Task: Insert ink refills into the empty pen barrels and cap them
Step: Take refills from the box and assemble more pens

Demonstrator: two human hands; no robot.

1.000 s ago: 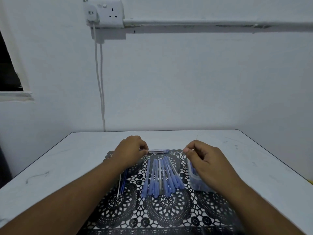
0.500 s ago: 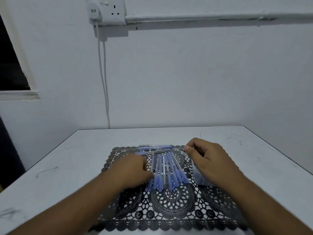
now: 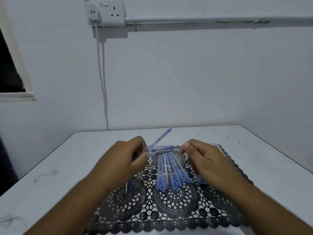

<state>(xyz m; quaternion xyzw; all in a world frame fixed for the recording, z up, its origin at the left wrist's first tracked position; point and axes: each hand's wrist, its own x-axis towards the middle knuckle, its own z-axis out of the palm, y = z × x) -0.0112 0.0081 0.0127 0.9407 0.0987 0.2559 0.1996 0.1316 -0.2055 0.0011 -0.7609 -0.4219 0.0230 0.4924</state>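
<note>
a: above the far edge of the black lace mat (image 3: 169, 209), the left hand (image 3: 125, 160) pinched a pen barrel (image 3: 159, 139) by its near end. the barrel was long and thin, see-through with a blue look, and it pointed up and away to the right.

b: where was the right hand (image 3: 205, 160)?

a: just to the right of the barrel's low end, with a small gap between. its fingers were curled with the thumb tip near them. i could not tell if it pinched a refill or a cap; nothing showed there.

b: which hand was nearer to the barrel?

a: the left, since it held it. i think the right hand had to come in along the barrel's long line.

b: and the other pens?

a: a bunch of blue pens (image 3: 171, 172) lay on the mat between the hands, caps toward the person. two more pens (image 3: 160, 149) lay crosswise behind them on the bench (image 3: 254, 150).
</note>
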